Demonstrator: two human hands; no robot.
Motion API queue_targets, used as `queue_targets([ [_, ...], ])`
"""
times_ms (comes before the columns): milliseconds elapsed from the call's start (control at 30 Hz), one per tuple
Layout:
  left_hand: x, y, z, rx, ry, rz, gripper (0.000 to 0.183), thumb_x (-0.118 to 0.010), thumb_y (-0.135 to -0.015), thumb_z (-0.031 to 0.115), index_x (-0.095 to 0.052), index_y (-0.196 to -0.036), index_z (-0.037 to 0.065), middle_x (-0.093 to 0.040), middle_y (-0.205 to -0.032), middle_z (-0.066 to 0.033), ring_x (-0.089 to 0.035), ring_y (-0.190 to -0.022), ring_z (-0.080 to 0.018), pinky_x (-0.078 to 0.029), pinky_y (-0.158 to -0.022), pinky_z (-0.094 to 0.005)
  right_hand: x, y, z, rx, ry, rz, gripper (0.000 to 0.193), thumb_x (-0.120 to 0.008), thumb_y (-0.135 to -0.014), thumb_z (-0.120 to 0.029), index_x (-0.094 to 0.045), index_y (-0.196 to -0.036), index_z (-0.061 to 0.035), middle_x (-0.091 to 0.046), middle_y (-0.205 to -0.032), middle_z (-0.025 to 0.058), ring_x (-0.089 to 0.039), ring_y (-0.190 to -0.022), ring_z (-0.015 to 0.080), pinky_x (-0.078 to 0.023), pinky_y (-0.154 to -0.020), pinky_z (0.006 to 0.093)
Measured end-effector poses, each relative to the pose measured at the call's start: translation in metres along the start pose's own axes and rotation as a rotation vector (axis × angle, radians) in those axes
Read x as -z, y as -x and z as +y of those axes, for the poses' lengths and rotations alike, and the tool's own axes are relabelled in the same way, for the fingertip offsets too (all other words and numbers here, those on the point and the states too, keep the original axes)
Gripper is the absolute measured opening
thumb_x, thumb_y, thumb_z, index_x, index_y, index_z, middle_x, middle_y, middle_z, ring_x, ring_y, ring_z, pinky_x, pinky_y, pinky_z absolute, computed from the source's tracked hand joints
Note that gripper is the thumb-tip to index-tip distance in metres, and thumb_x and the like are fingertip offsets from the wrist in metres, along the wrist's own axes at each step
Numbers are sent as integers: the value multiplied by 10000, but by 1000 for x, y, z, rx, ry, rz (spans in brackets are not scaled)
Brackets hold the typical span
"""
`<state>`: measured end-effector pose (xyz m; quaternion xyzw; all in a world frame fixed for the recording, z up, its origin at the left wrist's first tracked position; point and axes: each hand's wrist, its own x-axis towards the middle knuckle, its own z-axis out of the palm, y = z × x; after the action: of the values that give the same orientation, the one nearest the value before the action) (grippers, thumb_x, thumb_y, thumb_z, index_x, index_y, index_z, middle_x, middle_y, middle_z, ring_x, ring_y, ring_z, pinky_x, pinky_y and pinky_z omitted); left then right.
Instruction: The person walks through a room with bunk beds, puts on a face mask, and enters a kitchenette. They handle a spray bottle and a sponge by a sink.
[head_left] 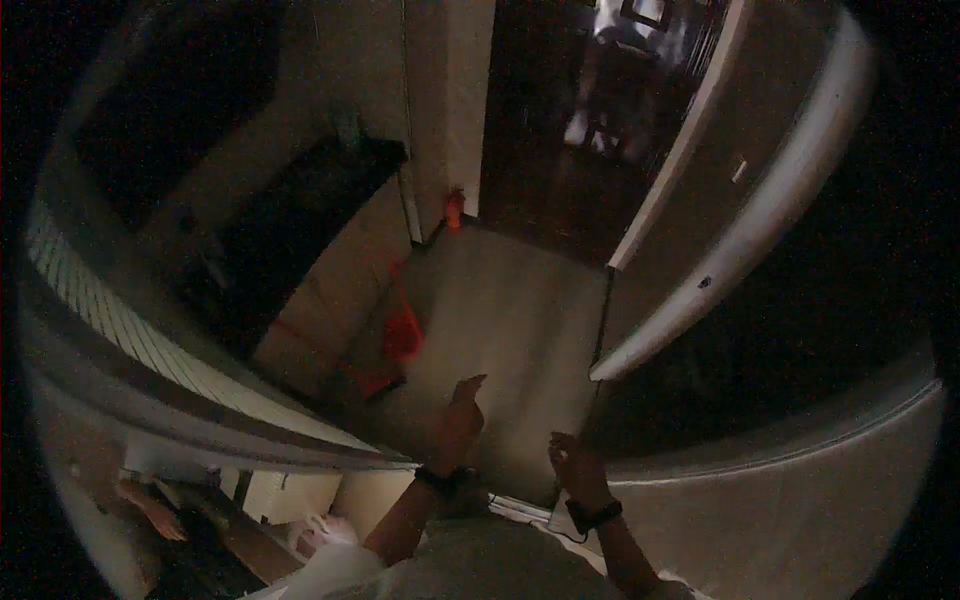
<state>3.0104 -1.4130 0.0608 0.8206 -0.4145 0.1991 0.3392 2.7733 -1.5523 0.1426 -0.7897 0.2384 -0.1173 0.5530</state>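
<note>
In dim light, my left hand (460, 420) hangs over the floor with its fingers stretched forward, and nothing shows in it. To its right, my right hand (578, 468) is loosely curled; its fingertips look apart and I see nothing between them. Each wrist wears a dark band. Neither hand touches anything that I can make out. Nearest to my left hand, a red long-handled thing like a dustpan (403, 335) stands by the low cabinet; its exact kind is too dark to tell.
A dark door (590, 130) stands ahead, with an orange bottle-like object (454, 208) in the corner beside it. A dark-topped cabinet (345, 245) lines the left. On the right is a pale door edge (770, 220). At lower left, another person's hand (160, 515) shows.
</note>
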Motion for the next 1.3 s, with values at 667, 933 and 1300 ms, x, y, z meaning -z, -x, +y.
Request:
queue_targets([
  [667,71,-155,-48,324,212,-224,265,-537,-952,16,-641,-1193,51,-686,-1087,-123,-655,-869,-261,-544,-763,-345,58,-174,-83,238,362,199,320,-638,-1013,-249,-676,-1255,-43,-736,-1164,150,-704,-1060,263,-563,-902,399],
  [933,16,-245,-44,380,107,-279,284,-519,-984,85,-624,-1246,57,-692,-1101,-124,-656,-884,-251,-544,-780,-339,135,-220,-44,-6,216,141,437,-462,-1057,-393,-593,-1385,-134,-682,-1268,181,-664,-1089,303,-515,-993,407],
  [1300,-138,-412,-38,357,124,-381,331,-494,-1028,180,-600,-1319,65,-699,-1120,-126,-657,-904,-238,-545,-804,-332,220,-371,201,223,386,398,397,-460,-1087,-363,-597,-1409,-175,-678,-1221,187,-636,-994,265,-555,-902,428],
])
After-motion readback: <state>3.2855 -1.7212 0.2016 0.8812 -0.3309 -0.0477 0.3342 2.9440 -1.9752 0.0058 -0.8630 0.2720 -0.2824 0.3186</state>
